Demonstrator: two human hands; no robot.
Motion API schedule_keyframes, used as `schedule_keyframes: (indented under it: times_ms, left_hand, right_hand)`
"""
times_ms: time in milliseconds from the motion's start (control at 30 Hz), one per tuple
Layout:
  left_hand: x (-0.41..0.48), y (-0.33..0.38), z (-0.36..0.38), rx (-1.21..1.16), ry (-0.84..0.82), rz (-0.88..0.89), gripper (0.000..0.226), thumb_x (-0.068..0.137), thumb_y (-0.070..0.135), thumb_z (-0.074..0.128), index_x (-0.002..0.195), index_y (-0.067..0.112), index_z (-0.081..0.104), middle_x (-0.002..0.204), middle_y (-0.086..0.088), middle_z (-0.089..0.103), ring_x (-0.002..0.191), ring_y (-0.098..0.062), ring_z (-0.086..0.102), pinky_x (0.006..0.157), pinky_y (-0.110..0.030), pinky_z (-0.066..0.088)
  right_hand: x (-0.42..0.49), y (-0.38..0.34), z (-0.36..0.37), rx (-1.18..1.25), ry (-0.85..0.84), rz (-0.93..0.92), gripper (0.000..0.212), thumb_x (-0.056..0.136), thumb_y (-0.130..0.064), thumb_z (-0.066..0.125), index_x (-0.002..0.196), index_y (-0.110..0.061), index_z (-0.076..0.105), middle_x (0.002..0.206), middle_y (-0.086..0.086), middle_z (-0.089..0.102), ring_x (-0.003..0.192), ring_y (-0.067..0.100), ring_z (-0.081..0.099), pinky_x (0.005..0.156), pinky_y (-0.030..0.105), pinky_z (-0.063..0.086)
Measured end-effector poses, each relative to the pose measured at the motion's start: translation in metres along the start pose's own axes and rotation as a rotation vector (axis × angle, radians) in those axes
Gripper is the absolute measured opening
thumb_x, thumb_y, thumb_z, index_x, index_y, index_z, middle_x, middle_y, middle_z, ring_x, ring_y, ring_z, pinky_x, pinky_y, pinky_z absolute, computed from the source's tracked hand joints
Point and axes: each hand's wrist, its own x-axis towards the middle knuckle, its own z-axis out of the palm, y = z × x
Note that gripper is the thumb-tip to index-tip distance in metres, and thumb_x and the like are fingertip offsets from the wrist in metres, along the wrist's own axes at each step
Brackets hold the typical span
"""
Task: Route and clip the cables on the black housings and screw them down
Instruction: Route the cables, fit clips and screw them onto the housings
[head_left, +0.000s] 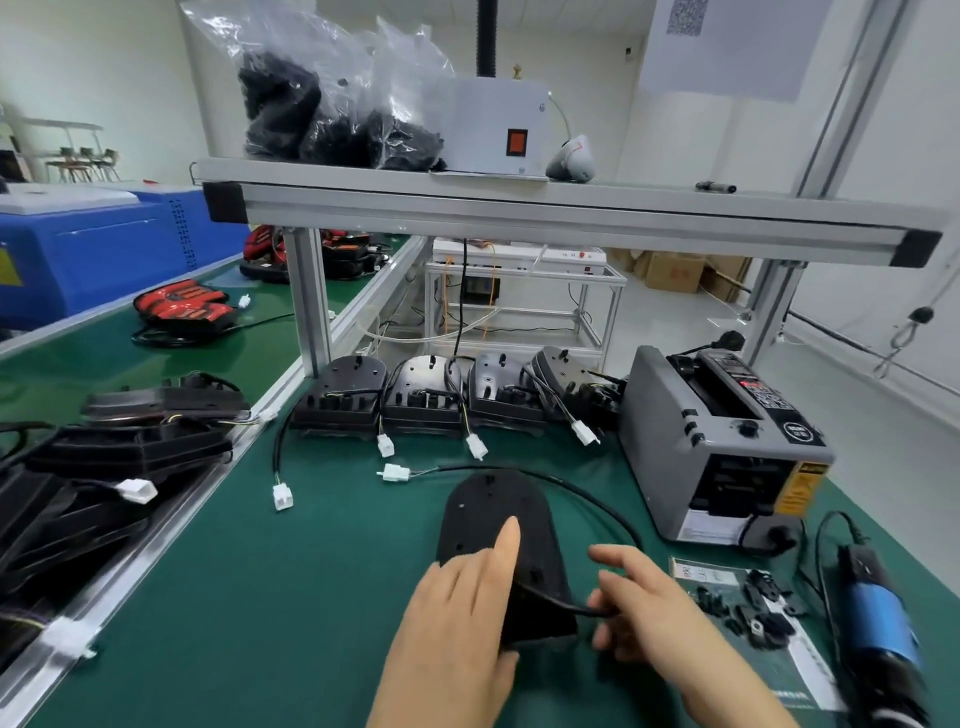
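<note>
The cable (576, 609) was pinched by the fingers (613, 556) of the right hand (649, 613). The housing (493, 514) was held on the worktop (311, 597) by the left hand (462, 629), its index finger laid straight on top. The clips (753, 613) and screwdriver (872, 623) lay untouched, so clipping and screwing seemed still to be done.

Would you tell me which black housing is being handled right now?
The lone housing lying nearest the person, under the left hand; the row of four behind it sits untouched.
</note>
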Motion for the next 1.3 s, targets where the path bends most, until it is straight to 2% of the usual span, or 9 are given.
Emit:
schedule_keyframes:
  times_ms: [133,267,367,433,533,733,867,1000,1300]
  left_hand:
    - [-0.016,-0.001,0.006,-0.015,0.037,0.109,0.128,0.030,0.036,0.086,0.143,0.011,0.030,0.103,0.011,0.060,0.093,-0.007,0.053,0.079,-0.021,0.052]
    - [-0.028,-0.003,0.007,-0.129,-0.030,0.089,0.137,0.041,0.039,0.086,0.149,0.013,0.006,0.122,0.015,0.038,0.105,-0.003,0.040,0.078,-0.009,0.046]
    - [-0.034,-0.014,0.005,-0.441,-0.018,-0.083,0.117,0.074,0.052,0.069,0.139,0.047,-0.028,0.131,0.050,0.005,0.127,0.020,0.009,0.089,0.000,0.027]
    - [-0.038,-0.023,0.002,-0.556,0.036,-0.135,0.089,0.080,0.052,0.065,0.142,0.054,0.000,0.131,0.050,0.016,0.129,0.021,0.010,0.095,0.000,0.021]
    - [-0.037,-0.028,0.000,-0.561,0.081,-0.128,0.048,0.082,0.043,0.066,0.125,0.048,0.045,0.128,0.040,0.038,0.128,0.017,0.023,0.103,-0.004,0.020]
    - [-0.040,-0.024,0.009,-0.489,0.172,-0.133,0.033,0.081,0.023,0.074,0.111,0.033,0.068,0.116,0.035,0.051,0.122,0.015,0.033,0.097,-0.009,0.027]
    - [-0.041,-0.019,0.007,-0.426,0.249,-0.110,0.030,0.077,0.025,0.078,0.106,0.024,0.072,0.110,0.024,0.059,0.111,0.005,0.044,0.085,-0.019,0.037]
    - [-0.035,-0.014,0.001,-0.478,0.256,-0.071,0.042,0.084,0.048,0.048,0.121,0.033,0.063,0.110,0.022,0.056,0.108,0.001,0.043,0.086,-0.020,0.039]
    - [-0.022,-0.007,0.007,-0.420,0.306,0.006,0.018,0.074,0.047,0.055,0.086,0.038,0.066,0.086,0.019,0.054,0.082,0.001,0.045,0.070,-0.027,0.039]
  right_hand:
    - [-0.006,0.017,-0.006,-0.231,-0.030,-0.009,0.025,0.097,-0.009,0.039,0.107,-0.027,0.053,0.070,0.003,0.059,0.039,0.014,0.051,0.041,0.020,0.035]
    - [-0.007,0.027,-0.010,-0.442,0.001,-0.005,0.017,0.098,-0.026,0.041,0.111,-0.033,0.048,0.068,0.000,0.060,0.041,0.012,0.051,0.050,0.022,0.040]
    - [-0.007,0.029,-0.009,-0.752,0.141,-0.061,0.028,0.097,-0.047,0.036,0.124,-0.041,0.038,0.092,-0.007,0.064,0.073,0.013,0.062,0.066,0.026,0.044]
    - [-0.008,0.031,-0.006,-0.953,0.238,-0.123,0.039,0.095,-0.057,0.029,0.132,-0.041,0.031,0.113,-0.006,0.064,0.101,0.019,0.061,0.076,0.032,0.044]
    - [-0.014,0.030,-0.004,-1.069,0.296,-0.156,0.045,0.093,-0.064,0.021,0.132,-0.044,0.030,0.114,-0.008,0.064,0.105,0.020,0.060,0.077,0.033,0.044]
    - [-0.036,0.030,0.005,-0.645,0.274,-0.606,0.051,0.079,-0.073,0.042,0.104,-0.037,0.068,0.096,-0.021,0.053,0.098,-0.003,0.043,0.082,0.010,0.034]
    - [-0.040,0.037,0.026,-0.706,0.314,-0.874,0.034,0.076,-0.049,0.058,0.094,-0.025,0.074,0.089,-0.010,0.062,0.092,0.004,0.046,0.079,0.021,0.039]
    - [-0.035,0.041,0.031,-0.634,0.384,-0.927,0.014,0.075,-0.027,0.070,0.088,-0.023,0.073,0.086,-0.010,0.061,0.088,0.008,0.048,0.074,0.027,0.042]
    - [-0.036,0.036,0.028,-0.528,0.186,-0.833,0.020,0.085,-0.034,0.056,0.093,-0.026,0.073,0.090,-0.011,0.062,0.093,0.008,0.052,0.081,0.027,0.045]
